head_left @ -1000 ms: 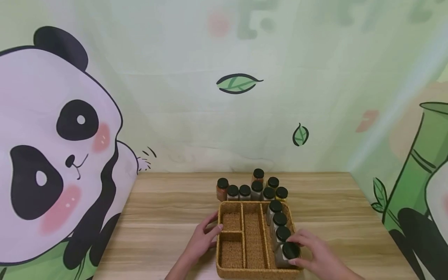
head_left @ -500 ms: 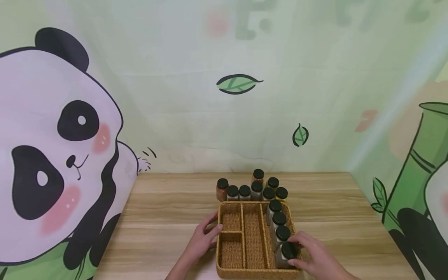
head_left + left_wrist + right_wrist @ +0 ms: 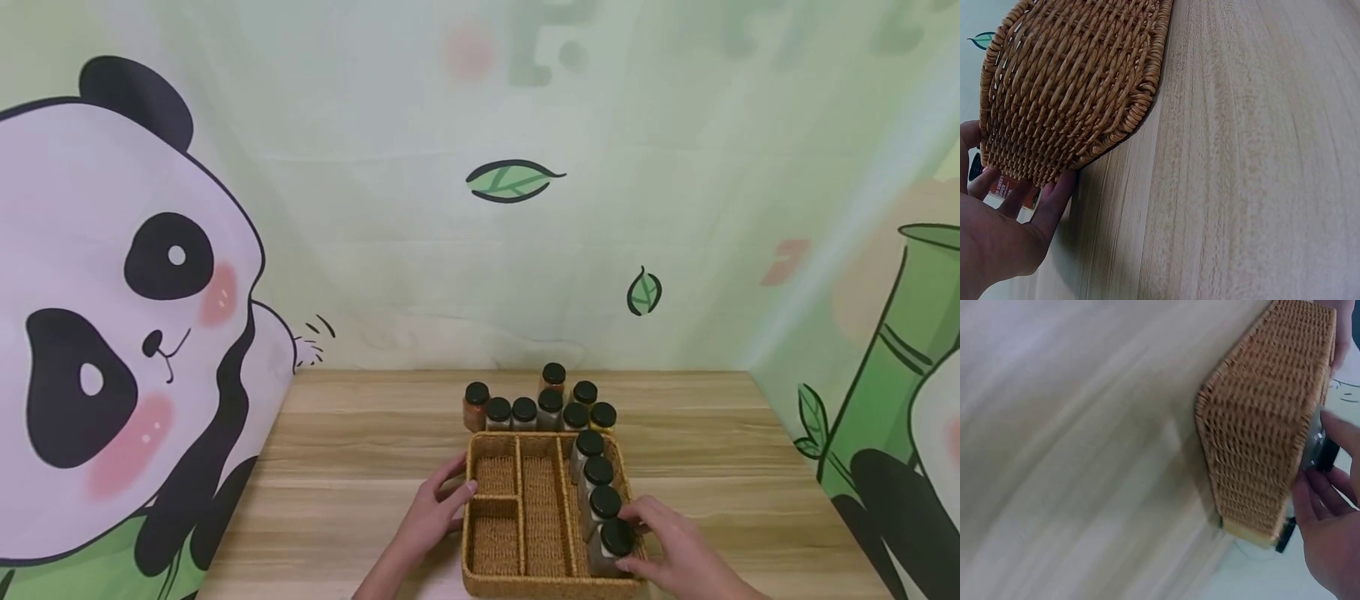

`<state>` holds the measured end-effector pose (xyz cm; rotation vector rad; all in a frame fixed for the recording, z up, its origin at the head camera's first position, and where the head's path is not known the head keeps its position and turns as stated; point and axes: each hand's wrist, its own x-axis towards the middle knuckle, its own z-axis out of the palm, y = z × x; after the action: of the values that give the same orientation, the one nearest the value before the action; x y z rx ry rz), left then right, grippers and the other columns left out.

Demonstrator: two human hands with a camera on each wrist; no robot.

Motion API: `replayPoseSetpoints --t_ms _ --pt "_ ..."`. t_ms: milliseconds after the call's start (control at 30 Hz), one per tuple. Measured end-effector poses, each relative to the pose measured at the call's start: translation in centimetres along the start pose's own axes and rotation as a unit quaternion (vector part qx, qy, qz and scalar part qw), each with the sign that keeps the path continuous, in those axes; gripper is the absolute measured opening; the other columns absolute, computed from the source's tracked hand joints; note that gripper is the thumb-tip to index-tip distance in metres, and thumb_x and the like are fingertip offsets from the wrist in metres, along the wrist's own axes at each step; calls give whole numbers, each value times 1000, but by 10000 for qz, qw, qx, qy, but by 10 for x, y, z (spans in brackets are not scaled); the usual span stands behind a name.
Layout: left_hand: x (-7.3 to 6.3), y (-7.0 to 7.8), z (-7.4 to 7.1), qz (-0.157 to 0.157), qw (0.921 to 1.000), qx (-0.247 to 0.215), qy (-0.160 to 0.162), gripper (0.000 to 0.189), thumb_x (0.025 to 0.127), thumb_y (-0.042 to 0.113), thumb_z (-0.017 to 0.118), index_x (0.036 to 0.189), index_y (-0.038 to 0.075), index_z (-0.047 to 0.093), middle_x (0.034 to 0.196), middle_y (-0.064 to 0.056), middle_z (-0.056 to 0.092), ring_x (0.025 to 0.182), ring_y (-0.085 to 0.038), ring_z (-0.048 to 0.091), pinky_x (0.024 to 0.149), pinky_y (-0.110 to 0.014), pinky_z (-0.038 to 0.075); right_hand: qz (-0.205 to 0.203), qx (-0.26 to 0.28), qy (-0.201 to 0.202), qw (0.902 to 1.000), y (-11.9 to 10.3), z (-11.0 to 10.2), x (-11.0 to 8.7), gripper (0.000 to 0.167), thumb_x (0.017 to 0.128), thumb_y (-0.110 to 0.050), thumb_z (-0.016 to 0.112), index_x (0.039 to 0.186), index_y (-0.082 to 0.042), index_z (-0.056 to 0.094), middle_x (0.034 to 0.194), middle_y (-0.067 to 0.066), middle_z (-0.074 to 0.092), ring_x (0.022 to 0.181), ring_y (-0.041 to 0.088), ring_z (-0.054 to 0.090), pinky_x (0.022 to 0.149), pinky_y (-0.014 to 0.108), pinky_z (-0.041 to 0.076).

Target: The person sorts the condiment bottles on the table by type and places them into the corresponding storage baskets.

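A divided wicker basket (image 3: 542,585) sits on the table, and my left hand (image 3: 431,510) holds it by its left side. The thumb lies over the rim while the fingers (image 3: 1054,206) spread against the woven outer wall. Four-sided glass spice jars with black lids stand in a row in the basket's right compartment. My right hand (image 3: 678,542) pinches the nearest spice jar (image 3: 613,546) between thumb and fingers, at the front end of that row. Part of this jar (image 3: 1312,447) shows above the rim in the right wrist view. Its base is hidden.
Behind the basket stand several more spice jars (image 3: 524,412), some with reddish or yellow contents. A taller-standing red jar (image 3: 552,379) is farthest back. The wooden table (image 3: 360,417) ends at a wall cloth printed with pandas (image 3: 187,350).
The pinched jar has shifted slightly left and settled in the row, with my right hand moving along with it. My left hand and the basket have stayed in place.
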<state>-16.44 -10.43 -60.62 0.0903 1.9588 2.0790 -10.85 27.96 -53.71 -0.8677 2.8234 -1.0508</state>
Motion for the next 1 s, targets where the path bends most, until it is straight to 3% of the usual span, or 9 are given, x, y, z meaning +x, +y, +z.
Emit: replayPoseSetpoints --t_ms 200,467,700,1000 --pt "0 3 -1 37 10000 -68 31 64 108 30 65 164 13 39 164 -23 36 139 -43 50 94 -54 61 -192 583 77 9981 -10 -28 18 48 86 -27 91 123 -7 67 108 1 71 96 14 67 80 34 62" --pt "-1 4 -4 86 10000 -29 36 64 108 31 65 164 13 40 164 -23 36 140 -44 49 95 -54 61 249 224 797 9963 -12 -62 70 42 93 -23 85 128 -5 71 118 3 75 107 24 70 94 46 61" --pt "-1 3 -3 89 9999 31 60 64 108 32 66 163 12 41 163 -24 37 140 -46 49 94 -56 61 599 539 1159 9900 16 -57 115 47 98 -21 80 137 3 66 129 21 70 120 39 65 102 61 54" --pt "-2 -1 1 69 10000 -7 56 71 105 39 69 164 13 40 164 -25 35 141 -49 47 93 -56 61 1037 623 1204 9853 63 -32 132 49 97 -17 81 137 6 64 132 26 68 122 42 63 101 61 54"
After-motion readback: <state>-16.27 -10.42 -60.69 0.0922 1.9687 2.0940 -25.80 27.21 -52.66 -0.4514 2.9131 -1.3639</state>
